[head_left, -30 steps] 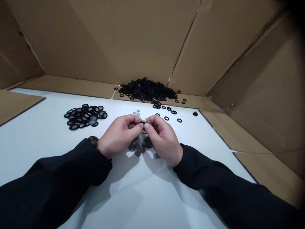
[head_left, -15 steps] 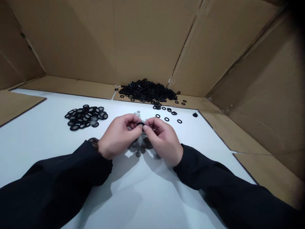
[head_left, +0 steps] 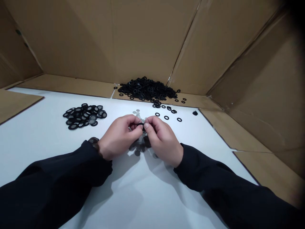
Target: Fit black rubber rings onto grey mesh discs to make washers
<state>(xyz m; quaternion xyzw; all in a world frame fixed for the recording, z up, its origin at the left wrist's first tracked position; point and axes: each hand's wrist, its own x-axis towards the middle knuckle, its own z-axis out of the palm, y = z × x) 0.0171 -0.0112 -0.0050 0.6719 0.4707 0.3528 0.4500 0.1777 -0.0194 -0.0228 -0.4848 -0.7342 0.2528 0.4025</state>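
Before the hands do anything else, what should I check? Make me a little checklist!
1. Left hand pinching the black ring: ok.
2. Right hand at the same ring: ok.
3. Ring's middle filled: cannot tell, too hidden.
4. Grey discs near the hands: ok, partly covered.
5. Grey-centred rings in their own pile, left: ok.
6. All plain rings inside the far heap: not ok, loose rings lie nearer.

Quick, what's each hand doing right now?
Left hand: closed, pinching a black ring.
Right hand: closed, pinching the same black ring.
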